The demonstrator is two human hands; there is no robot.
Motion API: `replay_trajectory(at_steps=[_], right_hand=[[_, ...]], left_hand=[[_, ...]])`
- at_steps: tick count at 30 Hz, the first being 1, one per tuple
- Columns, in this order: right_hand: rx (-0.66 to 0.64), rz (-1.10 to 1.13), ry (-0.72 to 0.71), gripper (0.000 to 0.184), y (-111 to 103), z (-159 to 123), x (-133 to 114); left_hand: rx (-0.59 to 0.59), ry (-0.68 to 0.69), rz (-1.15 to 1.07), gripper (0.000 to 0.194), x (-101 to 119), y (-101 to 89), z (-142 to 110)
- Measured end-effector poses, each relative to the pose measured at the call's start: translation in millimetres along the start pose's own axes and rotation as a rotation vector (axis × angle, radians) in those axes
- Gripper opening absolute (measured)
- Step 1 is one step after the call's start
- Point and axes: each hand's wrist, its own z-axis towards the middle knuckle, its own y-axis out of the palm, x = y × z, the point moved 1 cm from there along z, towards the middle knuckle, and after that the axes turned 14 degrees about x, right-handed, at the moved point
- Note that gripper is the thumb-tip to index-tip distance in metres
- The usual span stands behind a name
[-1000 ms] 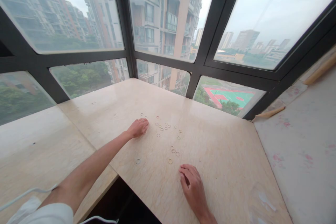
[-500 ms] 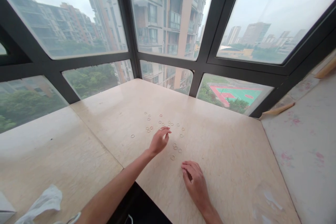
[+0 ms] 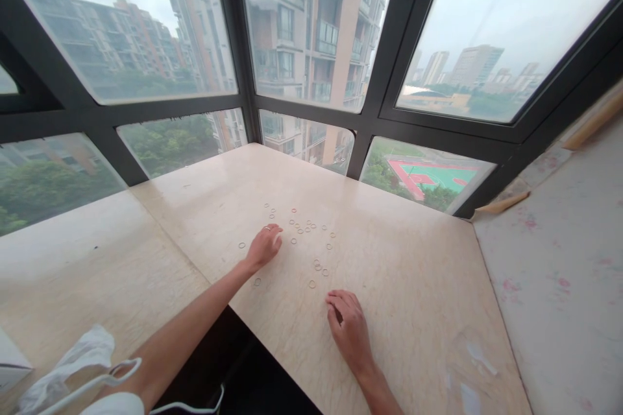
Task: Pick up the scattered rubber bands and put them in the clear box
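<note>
Many small thin rings, mostly pale with a red ring point(image 3: 294, 211) and a yellow ring point(image 3: 333, 235) among them, lie scattered on the tabletop point(image 3: 399, 259). My left hand point(image 3: 264, 248) reaches over their left side, fingers forward and slightly bent, thumb apart; a band circles one finger. What lies under its palm is hidden. My right hand point(image 3: 348, 323) rests on the table nearer me, fingers loosely curved, with a gap beside the thumb and nothing visible in it. Closest to it is a single ring point(image 3: 312, 284). Another ring point(image 3: 257, 282) lies beside my left wrist.
Dark-framed windows point(image 3: 311, 118) border the table's far sides. A floral-papered wall point(image 3: 549, 298) stands at the right. Lower left are crumpled white tissue point(image 3: 90, 350), a white box point(image 3: 10, 363) and a white cable point(image 3: 129, 369). Clear plastic point(image 3: 470, 369) lies lower right.
My left hand has moved left and back toward me, off the middle rings. A ring now shows near my left wrist. My right hand keeps its pose; the view has shifted slightly.
</note>
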Motion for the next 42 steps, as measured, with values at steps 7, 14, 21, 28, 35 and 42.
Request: replay_trajectory(at_steps=[7,14,21,28,35,42], right_hand=[[0.008,-0.002,-0.007,0.022,0.2,0.0,-0.8],[0.010,-0.002,-0.021,0.021,-0.1,-0.2,0.6],[-0.014,0.011,-0.014,0.022,-1.5,-0.8,0.8],[-0.019,0.005,-0.011,0.021,-1.6,0.2,0.3],[-0.028,-0.004,0.000,0.021,-3.2,0.8,-2.5],[-0.025,0.000,0.003,0.021,-2.3,0.9,-2.6]], left_hand=[[-0.114,0.018,0.095,0.030,-73.1,-37.1,11.7],[-0.194,0.141,0.068,0.032,-58.4,-30.9,7.6],[-0.142,-0.019,0.209,0.032,-52.0,-23.6,11.1],[-0.059,-0.119,0.289,0.039,-56.3,-31.6,5.5],[-0.126,0.056,0.195,0.041,-14.4,-14.7,-1.4],[-0.006,0.045,0.206,0.036,-3.4,-34.8,-13.5]])
